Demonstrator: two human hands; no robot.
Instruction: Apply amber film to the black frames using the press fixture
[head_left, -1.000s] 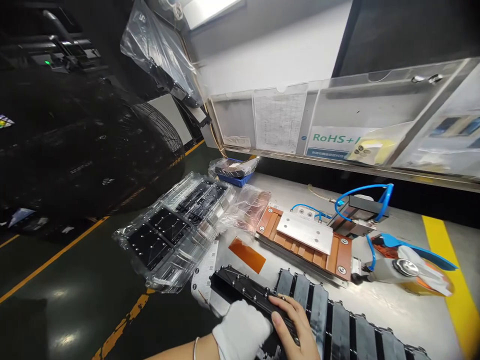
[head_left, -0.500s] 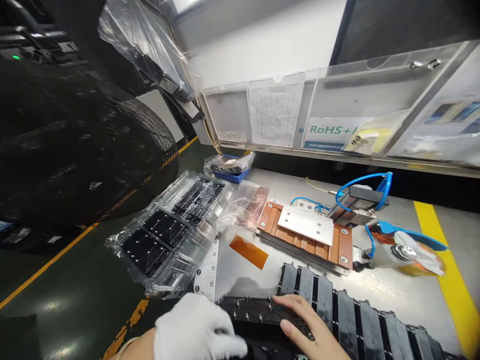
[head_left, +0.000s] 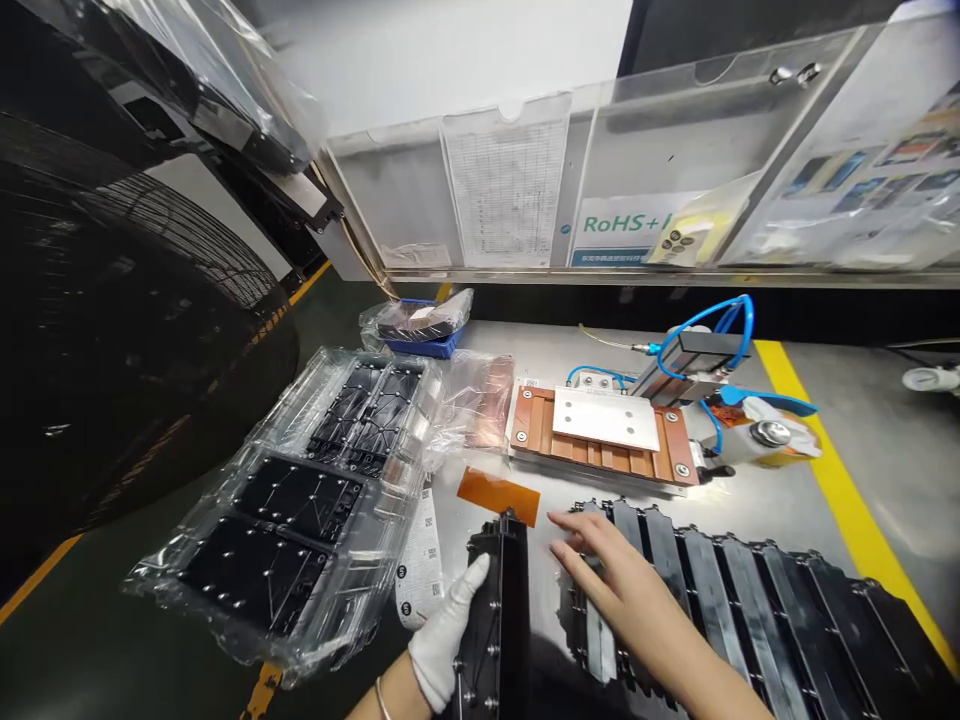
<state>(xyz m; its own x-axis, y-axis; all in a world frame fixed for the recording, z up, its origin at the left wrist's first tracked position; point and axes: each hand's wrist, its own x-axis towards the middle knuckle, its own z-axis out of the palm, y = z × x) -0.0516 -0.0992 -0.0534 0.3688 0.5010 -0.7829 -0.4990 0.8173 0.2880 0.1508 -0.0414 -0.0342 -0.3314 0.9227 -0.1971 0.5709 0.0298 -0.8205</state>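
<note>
My left hand point(head_left: 448, 632), in a white glove, grips a black plastic part point(head_left: 491, 625) with small metal studs, held on edge near the front of the bench. The part's lower end runs out of the picture. Bare and with fingers apart, my right hand point(head_left: 600, 560) hovers just right of that part, holding nothing. Under and beyond it stands a row of similar black parts point(head_left: 720, 580), set side by side. A flat orange sheet point(head_left: 498, 494) lies right behind the held part.
Left, a clear plastic tray point(head_left: 352, 590) in film holds several black parts. A brown fixture with a white plate point(head_left: 606, 418) and blue air hoses stands at the back, a bottle point(head_left: 769, 440) beside it. A blue bin point(head_left: 427, 345) sits at the far corner. White label sheets point(head_left: 420, 560) lie near my glove.
The black part has turned from lying crosswise between both hands to standing on edge in my left hand. My right hand has come off it. The view has shifted right.
</note>
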